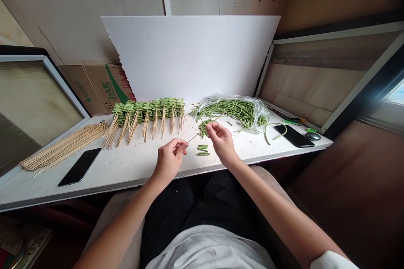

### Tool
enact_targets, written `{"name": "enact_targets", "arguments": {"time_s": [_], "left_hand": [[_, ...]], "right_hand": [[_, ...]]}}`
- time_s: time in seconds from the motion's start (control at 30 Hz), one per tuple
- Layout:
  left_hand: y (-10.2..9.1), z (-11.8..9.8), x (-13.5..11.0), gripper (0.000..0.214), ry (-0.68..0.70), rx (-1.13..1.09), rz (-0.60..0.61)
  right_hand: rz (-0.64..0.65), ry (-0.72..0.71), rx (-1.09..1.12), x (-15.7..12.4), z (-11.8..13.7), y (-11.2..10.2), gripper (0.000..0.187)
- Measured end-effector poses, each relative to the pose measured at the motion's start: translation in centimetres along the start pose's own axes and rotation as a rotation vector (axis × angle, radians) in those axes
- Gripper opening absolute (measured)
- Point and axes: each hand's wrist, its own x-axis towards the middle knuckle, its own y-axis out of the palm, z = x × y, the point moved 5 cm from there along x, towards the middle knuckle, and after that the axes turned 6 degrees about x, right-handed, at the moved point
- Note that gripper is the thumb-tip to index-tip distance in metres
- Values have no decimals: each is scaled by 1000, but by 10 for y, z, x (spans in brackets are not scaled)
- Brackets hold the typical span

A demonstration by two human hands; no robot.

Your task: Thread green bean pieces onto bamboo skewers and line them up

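My left hand point(170, 157) pinches the near end of a thin bamboo skewer point(193, 137) that points up and to the right. My right hand point(221, 136) is closed on a bunch of short green bean pieces point(203, 128) at the skewer's far end. A few cut bean pieces point(202, 150) lie on the white table point(132, 164) between my hands. Behind them is a row of finished bean skewers point(148, 113), with their sticks pointing towards me.
A pile of long green beans point(233, 109) lies on a clear plastic bag at the back right. Bare skewers point(63, 147) are heaped at the left beside a black phone point(79, 167). Another phone point(293, 135) and small tools lie at the right. A white foam board point(189, 54) stands behind.
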Motion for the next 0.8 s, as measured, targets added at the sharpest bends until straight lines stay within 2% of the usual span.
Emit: {"name": "enact_targets", "arguments": {"time_s": [0.13,0.23,0.3,0.4,0.47,0.63,0.8], "left_hand": [[-5,6,5,23,-17,16,10],[-17,17,11,23,-11,64,-40],[-24,25,16,24,-1,97,-76],[-31,34,21,25,7,124,-105],[-32,38,22,26,7,126,-104],[-30,38,23,24,7,138,-82],[-29,37,23,22,10,166,-57]], "right_hand": [[62,32,-8,3,-2,0,50],[114,19,-87,13,-5,-10,55],[224,9,-230,19,-11,-18,53],[481,10,-519,20,-30,-25,41],[573,33,-661,17,-44,-28,33],[582,-28,-899,10,-61,-24,17],[613,-75,-1003,6,-64,-17,16]]}}
